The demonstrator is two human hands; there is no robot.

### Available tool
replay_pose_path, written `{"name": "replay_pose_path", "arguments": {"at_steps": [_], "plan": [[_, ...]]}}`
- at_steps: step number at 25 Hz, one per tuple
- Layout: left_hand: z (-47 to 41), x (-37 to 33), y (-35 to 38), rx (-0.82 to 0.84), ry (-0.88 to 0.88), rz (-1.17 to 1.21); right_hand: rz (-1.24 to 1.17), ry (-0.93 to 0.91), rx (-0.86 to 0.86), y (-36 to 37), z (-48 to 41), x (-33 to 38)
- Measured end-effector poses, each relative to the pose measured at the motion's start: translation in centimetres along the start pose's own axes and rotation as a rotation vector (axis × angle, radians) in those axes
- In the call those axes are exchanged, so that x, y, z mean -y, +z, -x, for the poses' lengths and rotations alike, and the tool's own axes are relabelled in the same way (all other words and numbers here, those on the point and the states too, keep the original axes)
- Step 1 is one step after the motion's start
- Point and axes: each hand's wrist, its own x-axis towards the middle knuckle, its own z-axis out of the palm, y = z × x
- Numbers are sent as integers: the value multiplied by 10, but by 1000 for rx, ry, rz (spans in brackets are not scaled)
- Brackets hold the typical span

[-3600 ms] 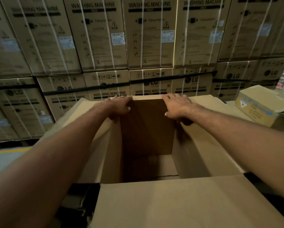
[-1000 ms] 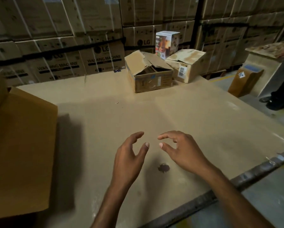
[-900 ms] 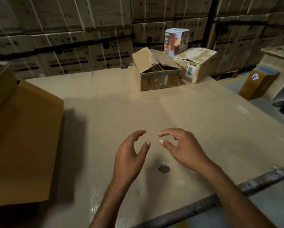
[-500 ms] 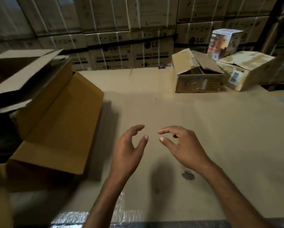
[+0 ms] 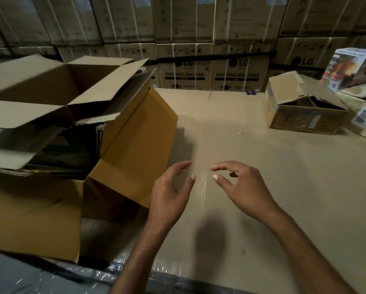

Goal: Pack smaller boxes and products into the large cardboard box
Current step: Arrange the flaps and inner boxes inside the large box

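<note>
The fingers (image 5: 222, 166) of the left hand (image 5: 169, 196) and right hand (image 5: 244, 187) are held loosely curved, nothing gripped, above the surface (image 5: 283, 177) toward its near edge, seemingly readied for fetching. The large cardboard box (image 5: 135, 145), corrugated board, is set at the left edge, flaps (image 5: 105, 81) splayed for loading. A torn small box (image 5: 305, 122) and glossy printed carton (image 5: 351, 71) are seen at the far right corner.

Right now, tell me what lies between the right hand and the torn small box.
Head view: only bare tabletop between the right hand and the torn small box.
</note>
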Motion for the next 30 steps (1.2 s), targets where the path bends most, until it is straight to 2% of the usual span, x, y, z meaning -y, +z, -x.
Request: {"name": "replay_pose_path", "arguments": {"at_steps": [4, 8, 15, 20, 24, 28, 30], "plan": [[-5, -3, -19, -15, 61, 16, -81, 3, -55, 16, -6, 24], [-13, -27, -58, -126, 157, 61, -139, -102, -113, 23, -22, 65], [-15, -46, -139, -398, 194, 12, -149, -327, 49, 51, -64, 132], [-25, -36, -216, -546, 134, 11, -109, -509, 108, 81, -96, 188], [-59, -6, -298, -590, 125, -77, -15, -579, 68, 108, -132, 226], [-100, 31, -366, -553, 98, -173, 82, -510, 19, 148, -170, 261], [-120, 48, -386, -490, 105, -243, 182, -481, 52, 170, -187, 276]]}}
